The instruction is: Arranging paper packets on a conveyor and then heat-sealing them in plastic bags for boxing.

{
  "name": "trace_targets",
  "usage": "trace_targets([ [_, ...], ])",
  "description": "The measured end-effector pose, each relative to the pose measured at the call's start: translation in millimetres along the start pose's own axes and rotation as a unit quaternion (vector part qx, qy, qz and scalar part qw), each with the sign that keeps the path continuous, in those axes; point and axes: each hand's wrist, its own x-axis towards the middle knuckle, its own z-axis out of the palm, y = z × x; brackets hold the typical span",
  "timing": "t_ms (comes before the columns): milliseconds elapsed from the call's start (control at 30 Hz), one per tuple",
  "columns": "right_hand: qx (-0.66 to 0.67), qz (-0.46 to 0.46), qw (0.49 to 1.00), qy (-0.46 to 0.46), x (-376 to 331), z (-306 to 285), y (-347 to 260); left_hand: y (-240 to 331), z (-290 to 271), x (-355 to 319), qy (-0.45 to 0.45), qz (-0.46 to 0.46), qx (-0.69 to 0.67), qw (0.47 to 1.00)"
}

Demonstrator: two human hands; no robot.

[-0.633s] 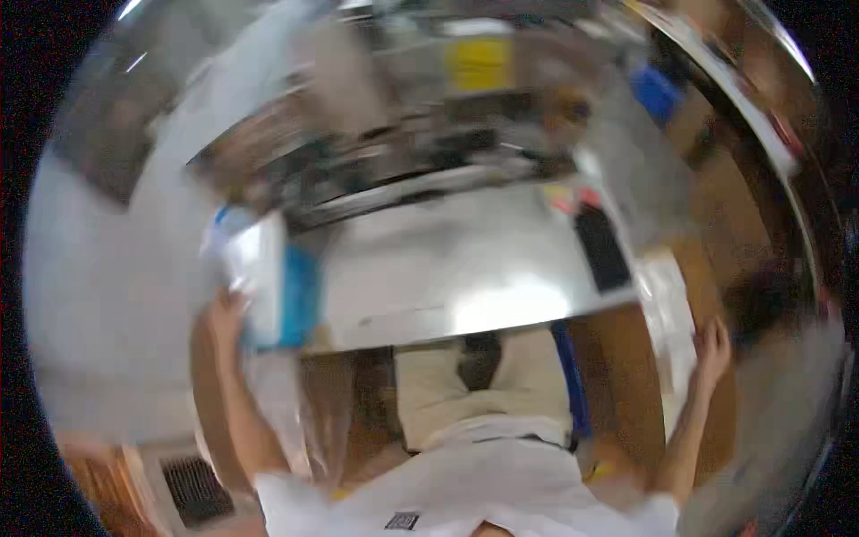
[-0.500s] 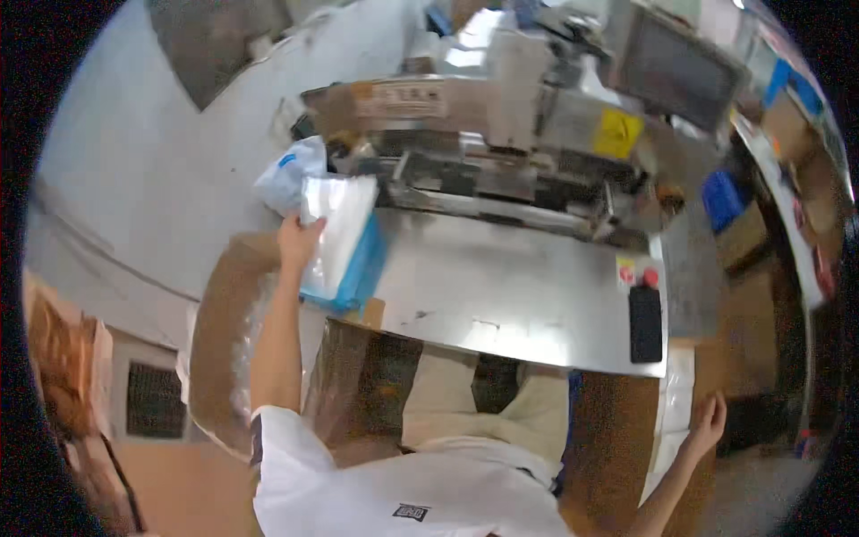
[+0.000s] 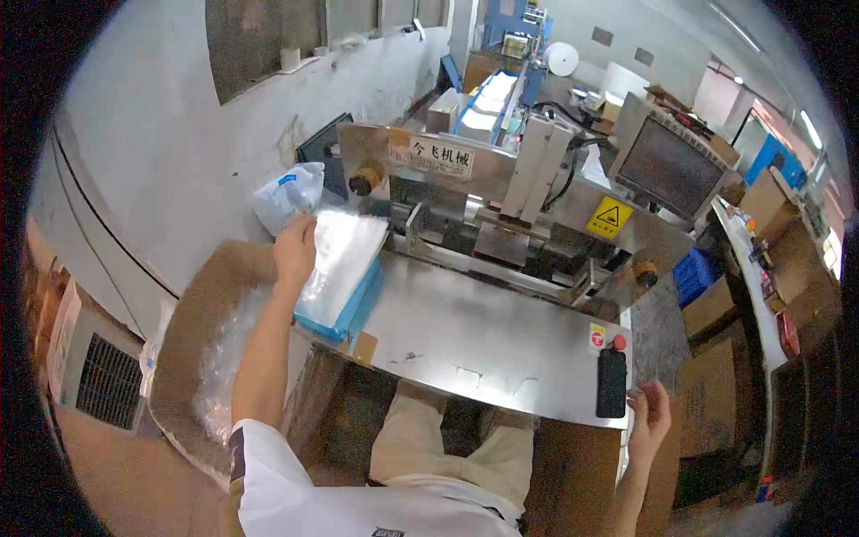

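At the left end of the steel table, my left hand (image 3: pixel 295 249) is closed at the upper left edge of a stack of clear plastic bags (image 3: pixel 344 259); its fingertips are partly hidden. Under the stack lies a blue sheet or wrapper (image 3: pixel 333 328). My right hand (image 3: pixel 650 419) hovers beside the table's right edge, fingers loosely bent and apart, with nothing visible in it. Nearest to it is a black phone-like slab (image 3: pixel 612 383) lying on the table, below a red button (image 3: pixel 618 342).
A steel machine (image 3: pixel 501 242) with a yellow warning label spans the back of the table (image 3: pixel 465 322). A crumpled plastic bag (image 3: pixel 291 192) sits behind my left hand. An open carton (image 3: pixel 183 358) of clear plastic stands at left. A monitor (image 3: pixel 671 170) is at back right.
My view has shifted and sharpened. My right hand has come up and inward, close to the black slab. My left hand stays at the edge of the plastic bags.
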Motion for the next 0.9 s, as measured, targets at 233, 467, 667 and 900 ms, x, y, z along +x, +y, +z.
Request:
trace_targets([
  [233,-0.113,-0.148,0.98,-0.064,20,95,-58,171,-65,-43,-0.133,0.094,-0.229,0.96],
  [467,-0.007,-0.129,0.947,-0.294,36,160,-97,240,-95,-133,-0.394,0.197,-0.354,0.825],
  [667,-0.09,-0.135,0.917,-0.365,9,160,-54,232,-75,-181,-0.487,-0.089,-0.438,0.75],
  [900,-0.17,-0.252,0.902,-0.308,-8,171,-37,212,-18,-222,-0.184,0.101,-0.262,0.942],
])
